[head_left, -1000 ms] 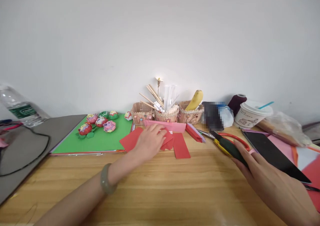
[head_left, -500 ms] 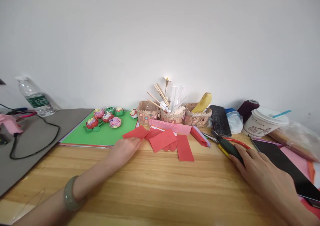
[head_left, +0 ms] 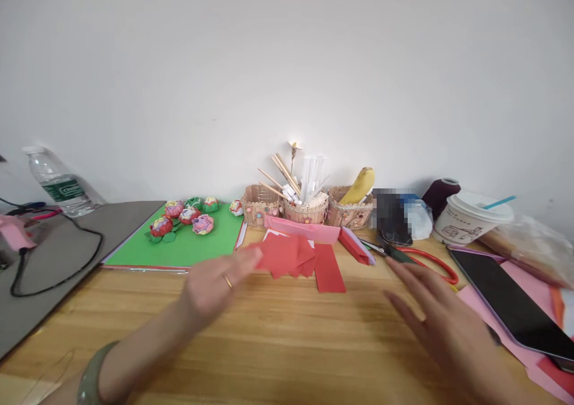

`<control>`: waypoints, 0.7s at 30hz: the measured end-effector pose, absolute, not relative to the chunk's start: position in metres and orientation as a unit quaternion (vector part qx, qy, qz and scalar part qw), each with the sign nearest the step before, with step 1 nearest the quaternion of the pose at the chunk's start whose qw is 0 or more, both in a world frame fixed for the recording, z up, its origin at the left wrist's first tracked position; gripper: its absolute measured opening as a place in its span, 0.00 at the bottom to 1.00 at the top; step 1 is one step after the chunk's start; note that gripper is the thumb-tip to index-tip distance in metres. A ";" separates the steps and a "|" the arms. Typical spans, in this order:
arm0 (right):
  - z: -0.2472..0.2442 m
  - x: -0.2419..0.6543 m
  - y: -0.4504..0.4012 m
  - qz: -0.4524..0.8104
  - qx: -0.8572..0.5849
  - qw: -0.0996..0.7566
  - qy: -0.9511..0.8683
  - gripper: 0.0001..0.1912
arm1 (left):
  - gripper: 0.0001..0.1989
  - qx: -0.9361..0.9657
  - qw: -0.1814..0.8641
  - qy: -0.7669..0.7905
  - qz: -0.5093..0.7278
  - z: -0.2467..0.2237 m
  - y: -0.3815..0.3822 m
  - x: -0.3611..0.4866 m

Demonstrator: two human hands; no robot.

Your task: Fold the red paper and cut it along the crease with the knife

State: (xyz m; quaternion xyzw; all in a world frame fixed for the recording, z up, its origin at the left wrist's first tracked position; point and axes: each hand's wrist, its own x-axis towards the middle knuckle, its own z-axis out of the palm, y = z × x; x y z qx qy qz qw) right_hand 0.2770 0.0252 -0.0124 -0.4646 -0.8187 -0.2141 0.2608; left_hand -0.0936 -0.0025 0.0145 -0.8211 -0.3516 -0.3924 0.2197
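Note:
Red paper rectangles (head_left: pixel 280 254) lie overlapping at the middle of the table, with one separate red rectangle (head_left: pixel 329 267) at their right. My left hand (head_left: pixel 215 282) reaches its blurred, stretched fingers to the left edge of the pile, seemingly touching it; a ring and bangle show on this arm. Spread fingers leave my right hand (head_left: pixel 442 321) open above the wood, holding nothing. Just beyond its fingertips lie a dark green-handled tool (head_left: pixel 400 254) and a red looped handle (head_left: pixel 442 264). A folded red and lilac paper strip (head_left: pixel 356 246) lies left of the tool.
Several paper flowers (head_left: pixel 188 215) rest on a green sheet (head_left: pixel 179 249). Small baskets (head_left: pixel 260 207) stand along the wall, one holding a banana (head_left: pixel 359 185). To the right are a lidded cup (head_left: pixel 470 219) and a phone (head_left: pixel 506 297); a bottle (head_left: pixel 63 183) leans at left.
The leftmost red paper has shifted right onto the pile, and my left hand has come nearer to me. My right hand has left the green-handled tool, its fingers now spread.

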 end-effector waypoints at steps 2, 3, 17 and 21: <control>-0.016 0.253 0.009 -0.182 -0.398 0.251 -0.864 0.25 | 0.15 -0.867 0.198 -0.270 -0.368 0.010 -0.013 -0.068; -0.016 0.242 0.001 -0.174 -0.381 0.262 -0.869 0.25 | 0.15 -0.877 0.181 -0.247 -0.371 0.008 -0.017 -0.055; -0.017 0.245 -0.027 -0.082 -0.197 0.307 -0.927 0.26 | 0.21 -0.850 -0.290 -0.320 -0.302 0.019 -0.021 -0.034; -0.020 0.258 -0.031 -0.058 -0.244 0.303 -0.920 0.26 | 0.16 -0.839 -0.216 -0.346 -0.361 0.028 -0.012 -0.046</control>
